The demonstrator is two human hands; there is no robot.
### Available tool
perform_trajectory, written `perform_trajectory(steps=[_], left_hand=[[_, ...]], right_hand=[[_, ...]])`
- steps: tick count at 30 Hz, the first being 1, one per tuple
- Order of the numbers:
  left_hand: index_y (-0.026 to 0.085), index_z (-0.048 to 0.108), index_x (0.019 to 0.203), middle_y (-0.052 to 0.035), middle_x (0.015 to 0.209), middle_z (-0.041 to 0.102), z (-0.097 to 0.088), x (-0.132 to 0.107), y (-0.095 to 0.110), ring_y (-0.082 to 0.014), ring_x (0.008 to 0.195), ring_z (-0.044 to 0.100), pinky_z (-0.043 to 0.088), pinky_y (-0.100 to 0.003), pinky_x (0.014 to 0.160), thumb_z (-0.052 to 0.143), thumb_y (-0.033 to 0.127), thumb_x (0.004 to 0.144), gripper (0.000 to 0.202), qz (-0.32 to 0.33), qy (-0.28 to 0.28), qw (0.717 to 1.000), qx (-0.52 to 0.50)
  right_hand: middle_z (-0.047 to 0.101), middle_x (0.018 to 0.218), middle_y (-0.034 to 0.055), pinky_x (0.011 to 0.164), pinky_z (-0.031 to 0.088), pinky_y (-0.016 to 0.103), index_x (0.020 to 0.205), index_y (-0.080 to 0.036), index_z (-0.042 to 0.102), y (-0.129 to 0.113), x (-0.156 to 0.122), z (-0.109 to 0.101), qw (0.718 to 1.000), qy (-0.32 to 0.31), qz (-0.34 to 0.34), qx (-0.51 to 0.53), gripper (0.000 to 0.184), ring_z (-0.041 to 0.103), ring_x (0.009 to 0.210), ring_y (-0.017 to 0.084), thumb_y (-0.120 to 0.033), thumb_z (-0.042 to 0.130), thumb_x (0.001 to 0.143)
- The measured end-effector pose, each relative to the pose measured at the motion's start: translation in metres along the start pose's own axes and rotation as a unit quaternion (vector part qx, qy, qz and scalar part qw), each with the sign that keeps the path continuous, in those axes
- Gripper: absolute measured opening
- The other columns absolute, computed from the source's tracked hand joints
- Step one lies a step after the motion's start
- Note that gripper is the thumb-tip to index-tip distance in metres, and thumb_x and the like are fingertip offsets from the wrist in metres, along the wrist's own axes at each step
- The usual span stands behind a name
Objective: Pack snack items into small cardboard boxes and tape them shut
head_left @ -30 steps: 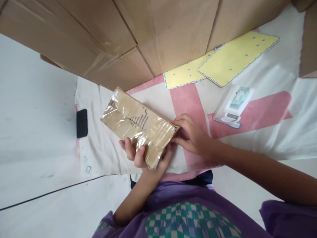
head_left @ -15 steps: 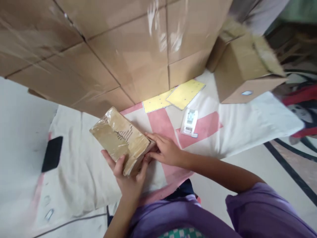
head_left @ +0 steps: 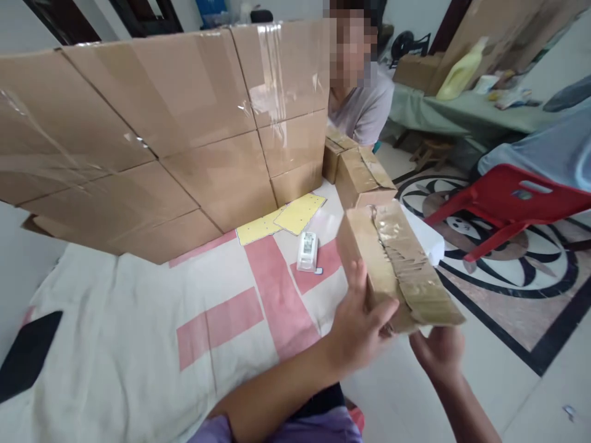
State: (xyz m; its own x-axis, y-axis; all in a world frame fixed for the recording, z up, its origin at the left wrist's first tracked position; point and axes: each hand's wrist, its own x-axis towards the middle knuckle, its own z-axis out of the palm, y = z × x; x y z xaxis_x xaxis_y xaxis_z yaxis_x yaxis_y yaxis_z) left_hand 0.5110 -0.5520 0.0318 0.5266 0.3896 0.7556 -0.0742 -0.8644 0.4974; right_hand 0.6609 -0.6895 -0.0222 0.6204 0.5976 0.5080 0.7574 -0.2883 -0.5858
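Observation:
Between my two hands is a taped cardboard box (head_left: 383,264), tilted, with dark pen strokes on its flap side. My left hand (head_left: 360,320) grips its near left side, thumb on top and fingers along the wall. At the near right end, my right hand (head_left: 438,351) holds it from below; its fingers are partly hidden under the box. Just beyond it stands another taped cardboard box (head_left: 364,175). A small white device (head_left: 307,251) lies on the cloth to the left, near two yellow sheets (head_left: 300,213).
A tall wall of taped cartons (head_left: 184,147) stands along the back of the cloth-covered surface (head_left: 115,307). A person (head_left: 360,104) sits behind its right end. A red chair (head_left: 521,197) is on the right, a black flat object (head_left: 30,354) at the left.
Both hands have carried the box from the middle of the cloth to the right, beside the other boxes, and turned it. The view has swung up and right, bringing a person into sight.

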Motion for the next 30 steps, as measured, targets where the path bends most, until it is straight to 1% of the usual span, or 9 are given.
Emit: perform_trajectory(steps=[3,6,8,10,12,13,17,21,30], left_hand=[[0.025,0.045,0.136,-0.0149,0.176,-0.006,0.029,-0.015,-0.015,-0.0431,0.158,0.024,0.057,-0.056,0.108,0.08,0.013,0.078,0.069,-0.022,-0.029,0.999,-0.04],[0.024,0.046,0.133,-0.0191,0.176,-0.001,0.026,-0.029,-0.025,-0.0437,0.157,0.026,0.058,-0.055,0.107,0.082,0.008,0.073,0.072,-0.054,-0.006,0.998,-0.032],[0.023,0.046,0.132,-0.0221,0.175,0.004,0.015,-0.031,-0.031,-0.0419,0.155,0.033,0.06,-0.051,0.105,0.082,0.005,0.071,0.073,-0.093,0.019,0.995,-0.021],[0.023,0.045,0.13,-0.024,0.174,0.01,0.005,-0.031,-0.036,-0.0396,0.152,0.04,0.062,-0.047,0.101,0.083,0.006,0.071,0.072,-0.117,0.037,0.992,-0.014],[0.024,0.046,0.129,-0.0252,0.172,0.016,0.0,-0.029,-0.038,-0.0382,0.15,0.045,0.064,-0.045,0.096,0.082,0.008,0.072,0.069,-0.124,0.052,0.991,-0.005],[0.024,0.046,0.129,-0.0256,0.172,0.019,-0.001,-0.028,-0.038,-0.0377,0.148,0.047,0.065,-0.043,0.094,0.082,0.008,0.072,0.069,-0.125,0.062,0.99,-0.001],[0.022,0.047,0.128,-0.0268,0.169,0.025,0.004,-0.028,-0.034,-0.0362,0.142,0.055,0.065,-0.04,0.089,0.078,0.005,0.072,0.066,-0.133,0.087,0.987,0.007],[0.023,0.051,0.123,-0.0252,0.17,0.025,0.007,-0.027,-0.033,-0.035,0.138,0.059,0.065,-0.037,0.086,0.076,0.009,0.072,0.059,-0.134,0.082,0.987,0.03],[0.022,0.056,0.118,-0.0228,0.171,0.023,0.006,-0.029,-0.036,-0.0353,0.14,0.057,0.065,-0.037,0.086,0.076,0.009,0.065,0.058,-0.137,0.065,0.988,0.039]], right_hand=[[0.076,0.101,0.0174,0.07,0.06,0.043,0.113,-0.018,0.068,0.018,-0.012,-0.002,0.999,0.031,-0.008,-0.031,0.044,0.075,0.092,0.037,-0.056,0.065,0.092],[0.076,0.114,0.0172,0.082,0.062,0.044,0.123,-0.018,0.068,0.018,0.002,0.003,0.996,-0.05,-0.041,0.069,0.052,0.074,0.104,0.035,-0.061,0.061,0.095],[0.075,0.12,0.016,0.089,0.061,0.045,0.125,-0.019,0.069,0.014,0.035,0.012,0.984,-0.092,-0.028,0.153,0.058,0.074,0.107,0.033,-0.067,0.054,0.096],[0.076,0.117,0.0138,0.087,0.061,0.043,0.123,-0.02,0.071,0.011,0.084,0.029,0.978,-0.045,0.07,0.193,0.054,0.075,0.096,0.028,-0.065,0.055,0.096],[0.077,0.111,0.0147,0.069,0.06,0.037,0.12,-0.016,0.07,0.009,0.138,0.053,0.963,0.014,0.171,0.209,0.06,0.073,0.077,0.024,-0.066,0.067,0.087],[0.077,0.107,0.0157,0.062,0.057,0.035,0.115,-0.014,0.071,0.008,0.162,0.067,0.957,0.001,0.195,0.214,0.063,0.071,0.07,0.022,-0.067,0.071,0.081],[0.076,0.084,0.0117,0.053,0.05,0.03,0.089,-0.013,0.072,0.003,0.22,0.114,0.955,-0.011,0.197,0.22,0.058,0.061,0.055,0.017,-0.069,0.073,0.073],[0.072,0.072,0.0091,0.051,0.047,0.03,0.077,-0.016,0.069,0.002,0.229,0.136,0.955,0.02,0.195,0.221,0.051,0.059,0.054,0.018,-0.067,0.07,0.074],[0.072,0.076,0.008,0.063,0.052,0.032,0.08,-0.017,0.067,0.013,0.23,0.149,0.955,0.09,0.195,0.202,0.037,0.064,0.068,0.021,-0.055,0.068,0.077]])
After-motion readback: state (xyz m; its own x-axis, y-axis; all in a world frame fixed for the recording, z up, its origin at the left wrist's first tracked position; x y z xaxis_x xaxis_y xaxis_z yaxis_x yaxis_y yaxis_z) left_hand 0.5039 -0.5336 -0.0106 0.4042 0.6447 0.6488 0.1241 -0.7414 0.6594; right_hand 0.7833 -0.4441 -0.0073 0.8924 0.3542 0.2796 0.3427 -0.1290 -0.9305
